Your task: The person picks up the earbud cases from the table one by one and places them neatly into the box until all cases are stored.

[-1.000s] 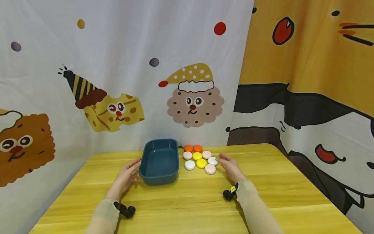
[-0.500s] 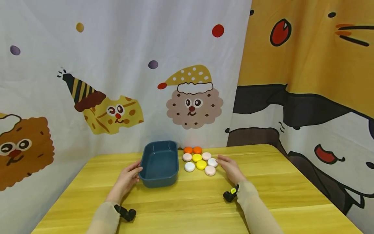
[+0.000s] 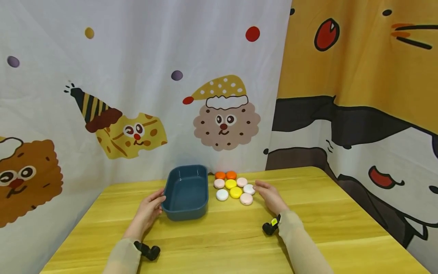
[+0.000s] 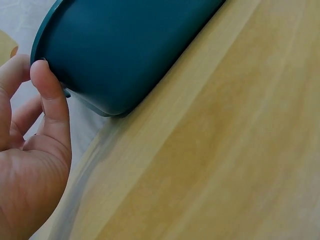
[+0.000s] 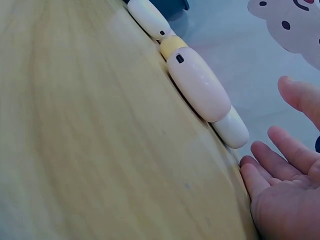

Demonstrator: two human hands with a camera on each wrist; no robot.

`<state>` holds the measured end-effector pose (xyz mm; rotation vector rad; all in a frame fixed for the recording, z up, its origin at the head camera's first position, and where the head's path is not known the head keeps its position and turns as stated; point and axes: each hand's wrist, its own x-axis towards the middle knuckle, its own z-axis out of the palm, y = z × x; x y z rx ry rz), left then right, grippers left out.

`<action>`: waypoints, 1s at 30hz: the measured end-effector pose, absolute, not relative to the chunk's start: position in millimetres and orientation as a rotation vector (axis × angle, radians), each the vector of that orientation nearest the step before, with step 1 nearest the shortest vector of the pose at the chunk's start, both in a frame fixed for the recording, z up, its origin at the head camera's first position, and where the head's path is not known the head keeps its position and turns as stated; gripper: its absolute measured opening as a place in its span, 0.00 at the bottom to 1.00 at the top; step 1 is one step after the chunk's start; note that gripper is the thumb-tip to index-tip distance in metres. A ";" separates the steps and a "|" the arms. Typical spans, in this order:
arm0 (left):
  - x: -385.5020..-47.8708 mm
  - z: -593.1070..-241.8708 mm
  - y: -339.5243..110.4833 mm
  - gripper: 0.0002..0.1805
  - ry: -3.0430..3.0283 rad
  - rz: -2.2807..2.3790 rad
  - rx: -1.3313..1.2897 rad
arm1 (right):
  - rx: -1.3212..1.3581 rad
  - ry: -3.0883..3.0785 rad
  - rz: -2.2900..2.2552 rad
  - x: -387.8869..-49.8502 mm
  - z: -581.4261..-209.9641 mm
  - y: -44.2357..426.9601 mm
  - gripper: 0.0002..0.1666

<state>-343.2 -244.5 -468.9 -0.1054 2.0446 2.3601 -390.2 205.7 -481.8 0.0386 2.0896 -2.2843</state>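
Since a second earlier, the left hand (image 3: 146,210) had brought its thumb up to the left rim of the blue tray (image 3: 186,215), central in the head view, apparently steadying it; nine round pieces (image 3: 235,192) lay outside, right of centre. A cartoon-print curtain (image 3: 143,57) hung behind the wooden table (image 3: 212,247). The left wrist view showed thumb and fingertip seemingly pinching the rim, upper left. In the right one, the right hand (image 5: 290,185), lower right, held nothing, thumb and fingers apart, beside pale pieces (image 5: 199,84).

Cartoon-printed cloth backdrop (image 3: 143,49) behind wood-grain table (image 3: 219,247); cheese print (image 3: 128,139) wears striped hat (image 3: 91,105).
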 end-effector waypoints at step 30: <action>-344.0 -468.1 -243.6 0.33 1.978 2.402 -0.140 | -0.285 2.433 -1.540 -374.7 -453.9 218.8 0.29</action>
